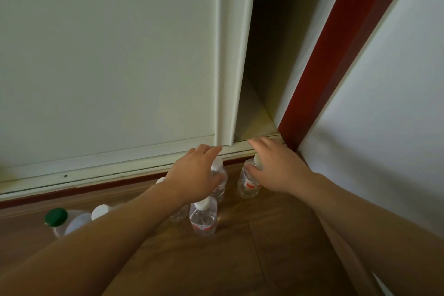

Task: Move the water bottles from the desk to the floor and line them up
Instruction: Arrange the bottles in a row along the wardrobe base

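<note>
Both forearms extended, palms down. Right hand (276, 168) grip pinches a water bottle (248, 185) at the neck. Left hand (192, 173) covers a second bottle (217, 164); grip state unclear.

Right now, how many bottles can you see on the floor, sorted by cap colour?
White-capped bottles: 5
Green-capped bottle: 1
Total: 6, with two of the white-capped ones partly hidden.

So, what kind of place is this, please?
Probably a room in a home, at a corner. A pale sliding door runs in a bottom track, as on a wardrobe; the floor is wood planks, and water bottles stand on it.
</note>
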The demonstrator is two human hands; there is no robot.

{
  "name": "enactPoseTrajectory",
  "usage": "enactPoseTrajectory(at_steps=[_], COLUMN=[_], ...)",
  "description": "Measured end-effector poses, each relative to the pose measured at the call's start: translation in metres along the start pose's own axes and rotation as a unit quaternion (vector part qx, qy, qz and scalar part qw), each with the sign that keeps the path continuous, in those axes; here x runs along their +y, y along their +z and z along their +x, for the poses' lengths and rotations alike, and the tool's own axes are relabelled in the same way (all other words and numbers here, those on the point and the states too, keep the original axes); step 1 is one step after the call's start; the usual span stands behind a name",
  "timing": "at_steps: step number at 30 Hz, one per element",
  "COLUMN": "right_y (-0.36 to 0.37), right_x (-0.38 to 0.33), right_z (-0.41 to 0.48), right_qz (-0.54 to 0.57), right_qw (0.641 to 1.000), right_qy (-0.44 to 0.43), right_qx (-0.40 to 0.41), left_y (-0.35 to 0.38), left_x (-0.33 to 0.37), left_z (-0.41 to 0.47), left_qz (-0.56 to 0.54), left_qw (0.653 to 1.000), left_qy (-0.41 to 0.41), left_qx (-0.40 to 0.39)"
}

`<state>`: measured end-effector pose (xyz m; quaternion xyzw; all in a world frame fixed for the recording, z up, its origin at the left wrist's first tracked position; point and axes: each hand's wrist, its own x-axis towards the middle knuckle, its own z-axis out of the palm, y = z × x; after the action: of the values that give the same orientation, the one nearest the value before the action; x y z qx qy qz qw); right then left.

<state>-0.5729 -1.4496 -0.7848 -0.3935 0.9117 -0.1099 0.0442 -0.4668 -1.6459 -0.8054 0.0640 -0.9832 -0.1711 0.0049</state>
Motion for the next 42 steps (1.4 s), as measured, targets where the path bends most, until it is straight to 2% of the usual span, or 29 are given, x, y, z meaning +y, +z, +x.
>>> enactPoseTrajectory(at_steps=[11, 26, 42], right_y=[0.02, 0.024, 0.011], right_x=[0.015, 0.02, 0.038], right_z=[-0.001, 0.002, -0.009], right_qz=[-0.01, 0.018, -0.003], right_qw=[1.0, 1.0, 1.0], right_qy=[0.003, 0.007, 0.027], right_qx=[0.014, 0.009, -0.003], left_y=[0.019, 0.012, 0.017], left_x=[0.001, 0.008, 0.048], left_z=[0.016, 0.029, 0.044], left_qz=[-0.016, -0.021, -0.039], left_qw=[1.0, 1.0, 0.997], left_qy=[0.003, -0.014, 0.053], left_qx=[0.015, -0.006, -0.033])
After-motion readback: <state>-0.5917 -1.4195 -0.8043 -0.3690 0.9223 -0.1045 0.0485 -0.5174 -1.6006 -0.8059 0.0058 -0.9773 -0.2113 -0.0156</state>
